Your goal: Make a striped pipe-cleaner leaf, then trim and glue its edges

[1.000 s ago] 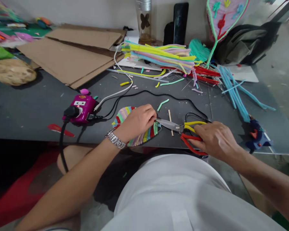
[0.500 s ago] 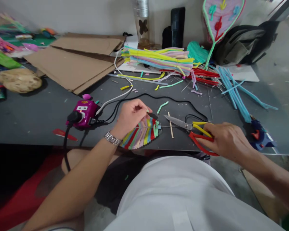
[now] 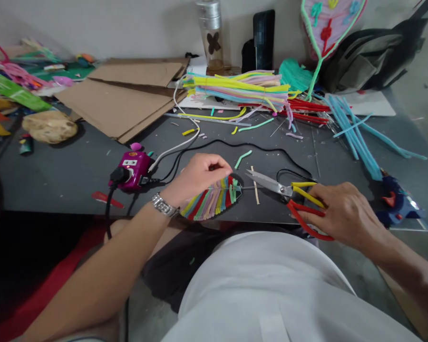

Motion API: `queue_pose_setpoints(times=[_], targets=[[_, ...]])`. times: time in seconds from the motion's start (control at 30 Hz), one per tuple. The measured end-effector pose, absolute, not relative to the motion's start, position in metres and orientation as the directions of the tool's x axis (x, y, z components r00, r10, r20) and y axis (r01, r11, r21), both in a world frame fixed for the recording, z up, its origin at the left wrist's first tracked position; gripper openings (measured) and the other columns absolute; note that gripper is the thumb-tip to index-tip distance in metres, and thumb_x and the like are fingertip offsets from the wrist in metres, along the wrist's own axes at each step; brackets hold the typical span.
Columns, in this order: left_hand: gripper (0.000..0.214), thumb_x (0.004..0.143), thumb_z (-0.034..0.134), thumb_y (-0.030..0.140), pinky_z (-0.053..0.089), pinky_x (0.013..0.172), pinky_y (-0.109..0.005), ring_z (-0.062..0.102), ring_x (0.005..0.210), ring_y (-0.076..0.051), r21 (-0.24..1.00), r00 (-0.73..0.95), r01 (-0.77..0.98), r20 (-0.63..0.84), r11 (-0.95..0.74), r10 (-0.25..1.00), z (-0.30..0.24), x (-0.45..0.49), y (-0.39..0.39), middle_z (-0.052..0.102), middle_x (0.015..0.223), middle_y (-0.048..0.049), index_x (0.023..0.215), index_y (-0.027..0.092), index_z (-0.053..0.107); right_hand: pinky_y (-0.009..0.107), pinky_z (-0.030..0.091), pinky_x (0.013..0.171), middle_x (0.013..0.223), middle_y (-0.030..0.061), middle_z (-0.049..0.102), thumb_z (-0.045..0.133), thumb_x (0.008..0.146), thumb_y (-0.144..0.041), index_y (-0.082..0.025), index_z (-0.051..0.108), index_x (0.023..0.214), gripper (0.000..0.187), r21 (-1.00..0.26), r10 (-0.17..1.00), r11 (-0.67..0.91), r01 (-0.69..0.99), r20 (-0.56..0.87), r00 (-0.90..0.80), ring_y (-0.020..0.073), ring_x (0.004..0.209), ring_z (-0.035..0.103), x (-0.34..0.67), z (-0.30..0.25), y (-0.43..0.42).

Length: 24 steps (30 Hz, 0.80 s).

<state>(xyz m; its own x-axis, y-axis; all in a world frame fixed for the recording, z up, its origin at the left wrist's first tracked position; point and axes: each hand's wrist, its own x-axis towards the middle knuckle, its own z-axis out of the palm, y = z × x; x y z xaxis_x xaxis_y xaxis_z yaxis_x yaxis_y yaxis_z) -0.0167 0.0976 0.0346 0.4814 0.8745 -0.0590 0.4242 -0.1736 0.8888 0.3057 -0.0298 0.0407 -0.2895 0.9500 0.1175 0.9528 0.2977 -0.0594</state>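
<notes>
My left hand (image 3: 205, 175), with a metal watch on its wrist, hovers over a leaf-shaped piece made of colored pipe cleaners (image 3: 217, 202). Thumb and forefinger are pinched together; whatever is between them, if anything, is too small to make out. The leaf shape lies by the table's front edge, striped in yellow, red, green, pink and blue, and the hand hides part of it. My right hand (image 3: 345, 216) grips scissors (image 3: 281, 189) with red and yellow handles. Their blades point left, nearly together, above a thin wooden stick (image 3: 255, 185) and right of the leaf shape.
A purple power adapter (image 3: 137, 166) with cables stands left. Behind lie cardboard sheets (image 3: 128, 99) and a bundle of pipe cleaners (image 3: 238, 88). Blue pipe cleaners (image 3: 356, 137) and a blue glue gun (image 3: 395, 199) are at right. A green offcut (image 3: 242, 159) lies near my left hand.
The view has shifted slightly left. The scissors stay near the leaf shape with their blades almost together. A small dark piece seen at my left fingertips before no longer shows.
</notes>
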Motion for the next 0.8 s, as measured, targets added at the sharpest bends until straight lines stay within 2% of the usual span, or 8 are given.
queue_pose_setpoints(times=[0.1,0.23,0.3,0.4,0.53,0.6,0.7,0.8], targets=[[0.011,0.083,0.069,0.023,0.036,0.06,-0.029,0.055,0.061,-0.014,0.576,0.647,0.627,-0.009,-0.525,0.762,0.036,-0.011,0.097,0.067,0.069,-0.001,0.087,0.02,0.079,0.036,0.032,0.063,0.061,0.0052,0.062,0.058,0.092,-0.06,-0.023,0.063,0.076,0.04,-0.039,0.938,0.315,0.948,0.164,-0.305,0.0213,0.055,0.054,0.309,0.038,-0.031],[0.016,0.093,0.064,0.025,0.03,0.057,-0.03,0.061,0.07,-0.018,0.171,0.755,0.652,-0.06,-0.739,0.653,0.043,-0.002,0.093,0.071,0.082,-0.0048,0.087,0.02,0.078,0.036,0.031,0.064,0.063,0.005,0.063,0.059,0.093,-0.057,-0.022,0.063,0.079,0.038,-0.03,0.925,0.346,0.938,0.179,-0.336,0.022,0.057,0.055,0.314,0.037,-0.033],[0.022,0.096,0.059,0.024,0.024,0.055,-0.032,0.06,0.067,-0.017,0.05,0.774,0.632,-0.088,-0.773,0.627,0.047,0.0,0.089,0.069,0.079,-0.0042,0.082,0.019,0.075,0.036,0.031,0.065,0.064,0.0053,0.064,0.058,0.095,-0.055,-0.021,0.062,0.08,0.038,-0.031,0.923,0.354,0.935,0.17,-0.344,0.0219,0.057,0.056,0.315,0.038,-0.034],[0.024,0.096,0.058,0.021,0.021,0.054,-0.034,0.057,0.062,-0.016,-0.037,0.807,0.586,-0.07,-0.81,0.587,0.047,0.0,0.084,0.064,0.073,-0.0031,0.076,0.018,0.07,0.035,0.03,0.067,0.064,0.0042,0.063,0.058,0.096,-0.054,-0.021,0.06,0.078,0.037,-0.038,0.921,0.362,0.931,0.167,-0.351,0.0212,0.058,0.057,0.316,0.039,-0.034],[0.025,0.096,0.057,0.02,0.024,0.053,-0.033,0.057,0.062,-0.017,-0.015,0.824,0.567,0.025,-0.823,0.567,0.034,-0.004,0.082,0.065,0.071,-0.003,0.074,0.017,0.069,0.035,0.028,0.068,0.066,0.0036,0.065,0.058,0.096,-0.049,-0.02,0.059,0.078,0.034,-0.053,0.919,0.38,0.924,0.134,-0.37,0.021,0.06,0.06,0.312,0.042,-0.033],[0.022,0.096,0.056,0.02,0.029,0.055,-0.031,0.06,0.065,-0.017,0.113,0.793,0.594,0.087,-0.797,0.603,0.026,-0.006,0.084,0.069,0.074,-0.0027,0.081,0.017,0.072,0.035,0.027,0.067,0.066,0.0041,0.065,0.059,0.095,-0.049,-0.02,0.059,0.078,0.034,-0.044,0.923,0.374,0.926,0.118,-0.367,0.0207,0.06,0.06,0.308,0.043,-0.033],[0.017,0.093,0.058,0.017,0.039,0.062,-0.027,0.063,0.068,-0.015,0.392,0.728,0.584,0.135,-0.711,0.672,0.017,-0.007,0.09,0.074,0.08,-0.0016,0.087,0.018,0.074,0.034,0.026,0.067,0.066,0.0057,0.066,0.057,0.095,-0.052,-0.018,0.062,0.079,0.038,-0.033,0.927,0.367,0.93,0.094,-0.363,0.0205,0.059,0.059,0.299,0.045,-0.031],[0.013,0.09,0.062,0.018,0.038,0.06,-0.025,0.055,0.057,-0.012,0.544,0.66,0.574,0.134,-0.612,0.739,0.016,-0.007,0.094,0.066,0.065,0.002,0.083,0.018,0.073,0.035,0.027,0.067,0.067,0.0079,0.067,0.055,0.097,-0.052,-0.018,0.064,0.08,0.039,-0.028,0.925,0.376,0.926,0.065,-0.374,0.0219,0.06,0.06,0.291,0.047,-0.028]])
